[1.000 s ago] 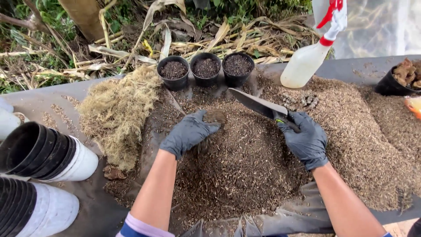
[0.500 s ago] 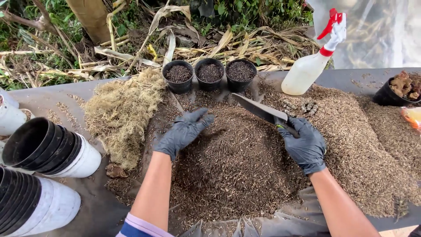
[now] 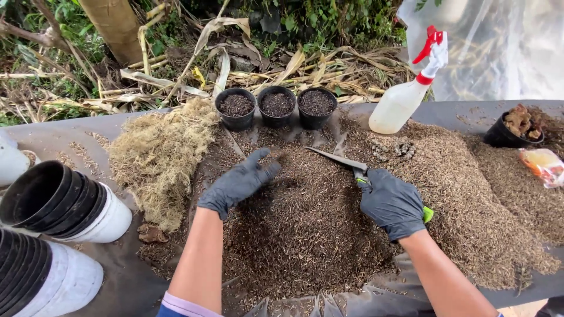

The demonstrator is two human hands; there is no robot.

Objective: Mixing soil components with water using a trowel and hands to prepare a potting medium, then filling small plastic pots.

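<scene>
My left hand [image 3: 238,182], in a dark glove, lies flat with fingers apart on a mound of dark potting mix [image 3: 299,223]. My right hand [image 3: 392,201], also gloved, grips the green handle of a narrow trowel [image 3: 338,159] whose metal blade points left over the top of the mound. Three small black pots [image 3: 276,107] filled with mix stand in a row just beyond the mound. A pile of dry yellowish moss [image 3: 158,155] lies to the left of my left hand.
A white spray bottle [image 3: 405,97] with a red trigger leans at the back right. Stacks of black and white pots [image 3: 64,202] lie on their sides at the left. A black pot of brown chunks [image 3: 517,129] and lighter husk mix [image 3: 487,194] sit on the right.
My left hand has spread flat and slid down the mound's left side. The trowel blade has dropped lower and closer to the mix. The view has shifted slightly.
</scene>
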